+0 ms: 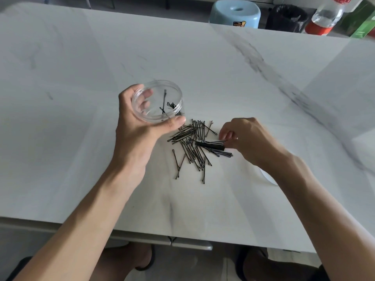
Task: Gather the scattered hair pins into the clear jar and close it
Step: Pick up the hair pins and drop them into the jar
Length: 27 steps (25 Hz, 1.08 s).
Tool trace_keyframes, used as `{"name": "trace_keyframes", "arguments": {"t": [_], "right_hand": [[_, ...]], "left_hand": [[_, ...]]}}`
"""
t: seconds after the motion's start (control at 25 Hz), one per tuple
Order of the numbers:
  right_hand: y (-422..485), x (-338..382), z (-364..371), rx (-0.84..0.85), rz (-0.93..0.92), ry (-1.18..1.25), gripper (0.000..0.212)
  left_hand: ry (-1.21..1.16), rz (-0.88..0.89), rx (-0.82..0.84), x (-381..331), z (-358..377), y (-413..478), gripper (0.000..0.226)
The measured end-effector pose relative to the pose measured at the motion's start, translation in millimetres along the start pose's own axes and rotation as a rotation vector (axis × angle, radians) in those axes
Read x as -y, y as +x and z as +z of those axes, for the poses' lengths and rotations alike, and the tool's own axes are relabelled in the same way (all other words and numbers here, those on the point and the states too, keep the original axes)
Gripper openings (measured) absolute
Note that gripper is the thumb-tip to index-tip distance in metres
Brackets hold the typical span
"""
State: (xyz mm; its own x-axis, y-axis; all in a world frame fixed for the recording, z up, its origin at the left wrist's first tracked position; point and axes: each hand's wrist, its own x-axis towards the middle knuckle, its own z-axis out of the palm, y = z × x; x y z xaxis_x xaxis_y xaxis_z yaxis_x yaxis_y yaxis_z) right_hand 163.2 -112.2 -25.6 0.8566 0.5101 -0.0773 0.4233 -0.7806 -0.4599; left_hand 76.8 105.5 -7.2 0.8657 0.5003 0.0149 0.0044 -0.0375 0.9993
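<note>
My left hand [138, 126] grips the clear jar [158, 100], tilted with its open mouth facing me; a few black hair pins lie inside it. Just right of the jar, a scattered pile of black hair pins [192, 147] lies on the white marble table [203, 67]. My right hand [245, 136] pinches a tight bundle of hair pins [213, 146] at the pile's right edge, low over the table. A white round lid [268, 178] peeks out from under my right forearm, mostly hidden.
Beyond the table's far edge stand a light blue stool [235, 14], a black bin [288, 18], a plastic bottle with a red label [324, 17] and a green box [363, 23]. My knees and sandals show below the near edge.
</note>
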Motion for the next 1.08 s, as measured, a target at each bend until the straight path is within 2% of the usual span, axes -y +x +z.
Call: {"name": "trace_keyframes", "arguments": {"t": [0.16,0.32,0.48,0.6,0.76,1.08], "right_hand": [[1,4,4,-0.005,-0.003,-0.078,0.022],[-2,5,5,0.011,-0.053,-0.23,0.018],[-2,5,5,0.016,-0.063,-0.203,0.03],[-5,11,4,0.022,-0.027,-0.289,0.03],[-10,16,6,0.004,-0.085,-0.409,0.03],[-9,18,6,-0.029,-0.07,-0.361,0.033]], "left_hand": [[0.088,0.055,0.072,4,1,-2,0.09],[0.213,0.061,0.057,8,1,-1,0.092],[0.246,0.045,0.046,7,3,-1,0.09],[0.257,0.044,0.056,7,4,-2,0.09],[0.278,0.051,0.064,5,3,-4,0.089],[0.317,0.069,0.076,3,2,-6,0.088]]}}
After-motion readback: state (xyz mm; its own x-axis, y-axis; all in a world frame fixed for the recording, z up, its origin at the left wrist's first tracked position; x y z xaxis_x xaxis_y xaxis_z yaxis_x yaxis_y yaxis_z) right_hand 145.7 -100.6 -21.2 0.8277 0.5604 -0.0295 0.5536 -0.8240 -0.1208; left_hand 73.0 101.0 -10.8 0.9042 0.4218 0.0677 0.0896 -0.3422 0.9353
